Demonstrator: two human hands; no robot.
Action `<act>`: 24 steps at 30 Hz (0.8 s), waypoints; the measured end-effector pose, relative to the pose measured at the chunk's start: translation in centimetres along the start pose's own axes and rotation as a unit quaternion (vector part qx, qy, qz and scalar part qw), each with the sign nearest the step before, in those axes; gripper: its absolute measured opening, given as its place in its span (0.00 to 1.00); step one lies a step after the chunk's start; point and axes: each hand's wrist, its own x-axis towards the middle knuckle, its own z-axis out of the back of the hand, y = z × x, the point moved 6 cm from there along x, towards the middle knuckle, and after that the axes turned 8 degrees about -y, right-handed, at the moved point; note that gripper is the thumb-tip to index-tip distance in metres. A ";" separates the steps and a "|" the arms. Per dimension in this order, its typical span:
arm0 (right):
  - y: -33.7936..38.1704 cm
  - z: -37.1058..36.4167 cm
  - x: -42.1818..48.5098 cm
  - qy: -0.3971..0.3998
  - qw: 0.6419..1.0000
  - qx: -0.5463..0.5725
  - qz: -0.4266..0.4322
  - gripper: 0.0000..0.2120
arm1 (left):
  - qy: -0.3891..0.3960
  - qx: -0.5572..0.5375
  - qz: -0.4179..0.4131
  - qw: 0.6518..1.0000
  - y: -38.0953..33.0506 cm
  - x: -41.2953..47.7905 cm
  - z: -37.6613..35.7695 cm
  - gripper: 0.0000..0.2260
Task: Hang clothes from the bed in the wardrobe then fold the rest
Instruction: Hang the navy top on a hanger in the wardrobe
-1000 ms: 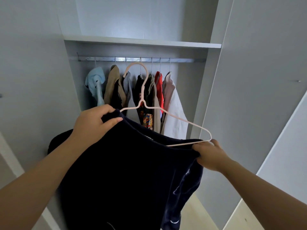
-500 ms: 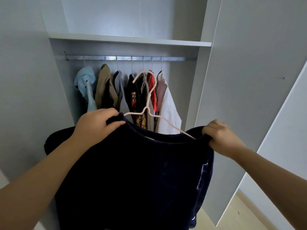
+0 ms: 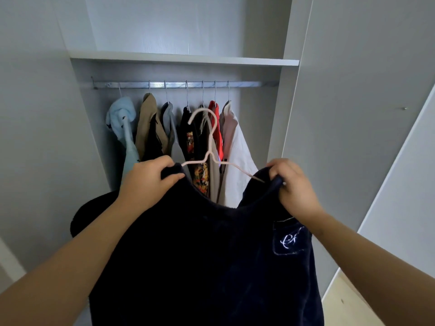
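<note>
Gripping navy top [image 3: 200, 255] with left hand [image 3: 148, 182] and right hand [image 3: 294, 184], right shoulder just drawn over hanger [image 3: 209, 147], ready for far rail [image 3: 176, 84].

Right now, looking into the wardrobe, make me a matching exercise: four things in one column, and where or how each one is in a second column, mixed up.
Things:
1. pale hanger
2. navy top
3. light blue garment
4. white shirt

States:
A. last on the right of the row hanging on the rail
B. gripped at each shoulder, by the left hand and the right hand
C. first on the left of the hanging row
D. hook free below the rail, arms tucked into a garment

Pairs: 1-D, 2-B, 3-C, 4-A
</note>
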 end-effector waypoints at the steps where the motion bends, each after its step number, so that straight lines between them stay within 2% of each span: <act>1: -1.2 0.9 0.1 -0.026 0.998 -0.020 -0.046 0.17 | -0.016 -0.001 0.003 1.000 0.4 0.2 0.7 0.08; 3: -2.6 1.9 -0.1 -0.066 0.990 -0.067 -0.104 0.17 | -0.075 0.047 -0.018 0.996 0.4 0.2 1.8 0.08; 5: -2.2 1.7 -0.2 -0.083 0.987 -0.096 -0.095 0.16 | -0.128 0.111 -0.047 0.984 -0.4 0.0 2.3 0.09; 8: -1.2 1.3 0.5 -0.095 0.988 -0.075 -0.093 0.16 | -0.146 0.120 -0.066 0.980 -2.0 0.2 2.2 0.09; 9: -0.4 1.1 0.7 -0.093 0.991 -0.062 -0.066 0.17 | -0.141 0.110 -0.080 0.981 -2.8 0.1 1.9 0.08; 12: 3.1 -0.6 0.4 -0.038 0.994 -0.049 0.087 0.18 | -0.113 0.084 -0.109 0.984 -5.1 -0.6 0.5 0.07; 14: 3.8 -1.1 -0.1 -0.015 0.990 -0.066 0.120 0.17 | -0.095 0.039 -0.083 0.991 -5.1 -0.7 0.1 0.06; 15: 3.2 -0.9 -0.1 -0.025 0.991 -0.086 0.102 0.17 | -0.086 0.001 -0.067 0.994 -4.6 -0.5 0.1 0.06; 17: 0.7 -0.1 0.4 -0.025 0.992 -0.121 -0.022 0.20 | -0.049 -0.083 -0.051 0.994 -3.7 -0.2 0.1 0.07; 18: -0.7 0.0 0.5 0.011 0.988 -0.118 -0.096 0.25 | -0.032 -0.116 -0.053 0.991 -3.5 -0.1 0.1 0.08; 19: -1.8 -0.2 0.4 0.061 0.979 -0.101 -0.164 0.24 | -0.016 -0.143 -0.054 0.988 -3.3 0.0 0.0 0.08; 21: -2.7 -1.1 -0.1 0.123 0.964 -0.060 -0.228 0.09 | 0.032 -0.180 -0.048 0.982 -2.8 0.1 -0.3 0.10; 22: -2.9 -1.0 -0.3 0.110 0.963 -0.055 -0.239 0.05 | 0.063 -0.185 -0.052 0.979 -2.5 0.2 -0.6 0.11; 24: -3.8 -0.2 -0.7 0.059 0.960 -0.036 -0.273 0.07 | 0.116 -0.159 -0.086 0.977 -1.7 0.3 -0.6 0.15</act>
